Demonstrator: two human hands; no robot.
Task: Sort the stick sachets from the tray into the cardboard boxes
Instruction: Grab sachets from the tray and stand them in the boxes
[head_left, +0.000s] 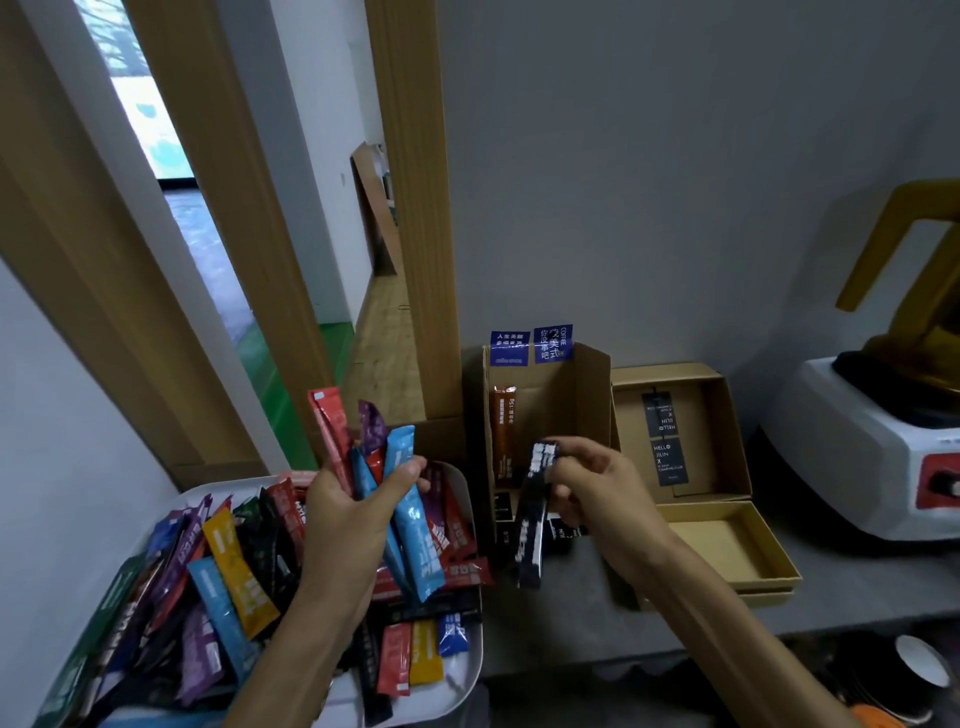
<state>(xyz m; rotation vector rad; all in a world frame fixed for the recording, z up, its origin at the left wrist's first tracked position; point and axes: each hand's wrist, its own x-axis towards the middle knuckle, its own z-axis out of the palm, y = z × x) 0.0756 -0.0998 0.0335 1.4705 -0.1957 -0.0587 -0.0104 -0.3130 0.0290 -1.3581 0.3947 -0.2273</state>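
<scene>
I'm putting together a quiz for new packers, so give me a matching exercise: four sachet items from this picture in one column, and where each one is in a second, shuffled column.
Column 1
1. black-and-white stick sachet
2. mixed-colour bunch of sachets
3. brown stick sachet
4. yellow stick sachet

Column 2
A. lying in the white plastic tray
B. pinched in the right hand
C. inside the tall open cardboard box
D. gripped in the left hand

Pairs: 1-B, 2-D, 3-C, 4-A
</scene>
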